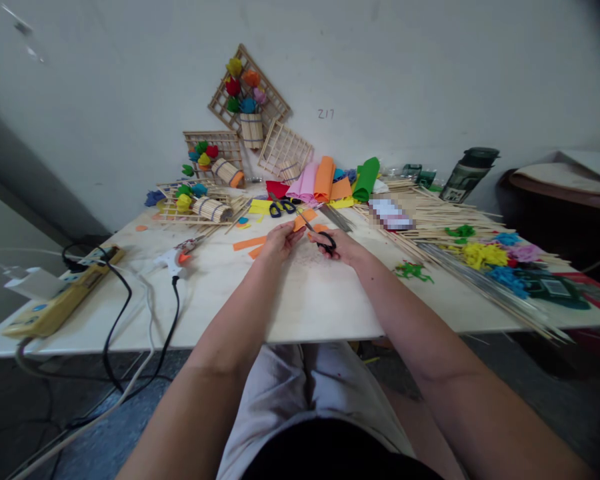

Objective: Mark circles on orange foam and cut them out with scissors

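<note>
Near the middle of the white table, my left hand (pixel 282 241) is closed on a small piece of orange paper (pixel 306 219). My right hand (pixel 341 247) grips the black handles of a pair of scissors (pixel 326 243), whose blades point up and left against the orange piece. Another bit of orange shows by the right fingers. Orange strips (pixel 249 244) lie on the table just left of my left hand. A second pair of scissors (pixel 282 208) with dark blue handles rests beyond my hands.
Rolled coloured sheets (pixel 325 179) and wooden lattices with flowers (pixel 250 93) stand at the back. A glue gun (pixel 174 260) and power strip (pixel 63 293) with cables are left. Sticks (pixel 440 217), a phone (pixel 391 215) and a bottle (pixel 469 175) are right.
</note>
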{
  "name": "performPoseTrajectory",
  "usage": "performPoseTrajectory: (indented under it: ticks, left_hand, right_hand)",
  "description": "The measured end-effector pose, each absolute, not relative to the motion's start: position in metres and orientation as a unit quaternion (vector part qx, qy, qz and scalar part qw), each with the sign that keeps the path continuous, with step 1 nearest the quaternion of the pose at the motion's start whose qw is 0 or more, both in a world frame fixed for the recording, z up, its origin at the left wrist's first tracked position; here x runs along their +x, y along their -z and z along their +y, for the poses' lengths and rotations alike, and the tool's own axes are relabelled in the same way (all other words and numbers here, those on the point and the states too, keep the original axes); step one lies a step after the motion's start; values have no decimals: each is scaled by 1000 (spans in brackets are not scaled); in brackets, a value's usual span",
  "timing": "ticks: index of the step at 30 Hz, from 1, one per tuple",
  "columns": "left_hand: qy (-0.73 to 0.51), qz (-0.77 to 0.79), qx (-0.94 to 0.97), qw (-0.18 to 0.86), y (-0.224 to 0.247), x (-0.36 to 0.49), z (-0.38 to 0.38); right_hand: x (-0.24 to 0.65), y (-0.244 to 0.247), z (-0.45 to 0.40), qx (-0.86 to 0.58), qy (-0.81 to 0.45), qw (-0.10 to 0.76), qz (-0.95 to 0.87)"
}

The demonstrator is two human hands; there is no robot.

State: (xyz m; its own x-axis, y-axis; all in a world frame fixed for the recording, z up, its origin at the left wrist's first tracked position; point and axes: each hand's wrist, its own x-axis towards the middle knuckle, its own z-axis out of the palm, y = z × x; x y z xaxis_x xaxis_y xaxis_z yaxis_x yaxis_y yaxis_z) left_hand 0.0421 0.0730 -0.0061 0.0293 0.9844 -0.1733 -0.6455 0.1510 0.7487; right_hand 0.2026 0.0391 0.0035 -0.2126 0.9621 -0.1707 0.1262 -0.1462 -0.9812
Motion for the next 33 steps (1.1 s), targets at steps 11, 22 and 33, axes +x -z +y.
performPoseTrajectory:
  ticks: [11, 22, 33]
  left_hand:
    - [-601, 373, 235, 666, 3, 41, 71]
    - [-588, 378, 274, 661, 2, 40, 69]
    - [-568, 382, 317, 656, 0, 43, 66]
  right_hand:
    - [199, 0, 44, -479, -575, 412, -520]
    - [200, -17, 28, -509, -562, 375, -532]
    - [205, -9, 36, -484, -566, 432, -508]
